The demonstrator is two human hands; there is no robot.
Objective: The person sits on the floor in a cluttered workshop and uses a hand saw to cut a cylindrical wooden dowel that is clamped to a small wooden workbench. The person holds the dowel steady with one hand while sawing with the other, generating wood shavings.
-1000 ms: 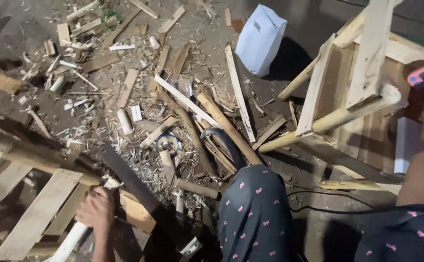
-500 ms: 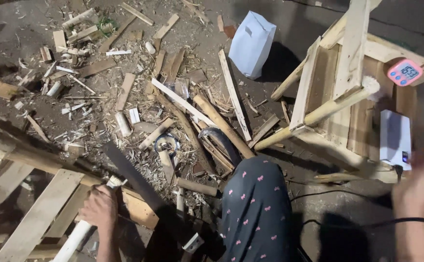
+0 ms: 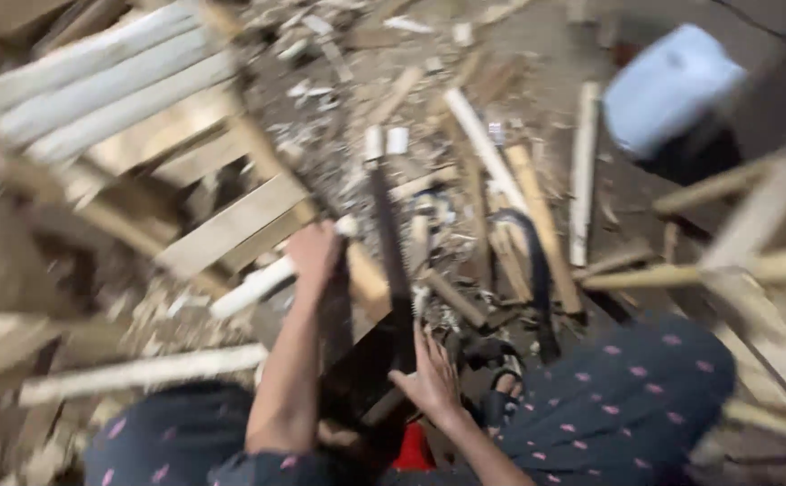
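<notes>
The view is motion-blurred. My left hand (image 3: 314, 254) is closed around a pale round wooden rod (image 3: 251, 288) that lies across a wooden slat (image 3: 231, 225). A long dark saw (image 3: 391, 261) runs from the scrap pile back towards me, right beside that hand. My right hand (image 3: 431, 378) rests with fingers spread against the saw's dark handle end (image 3: 370, 382), between my knees in dark dotted trousers (image 3: 627, 405). Whether those fingers wrap the handle is blurred.
Wood offcuts and shavings (image 3: 492, 171) cover the floor ahead. Stacked pale slats (image 3: 96, 90) fill the upper left. A white bag (image 3: 672, 90) stands at the upper right, above a wooden frame (image 3: 771, 261). Something red (image 3: 411, 450) lies under the handle.
The view has swung and closed in on the floor. My right hand came from the wooden frame on the right down to the saw handle. My left hand stays on the rod.
</notes>
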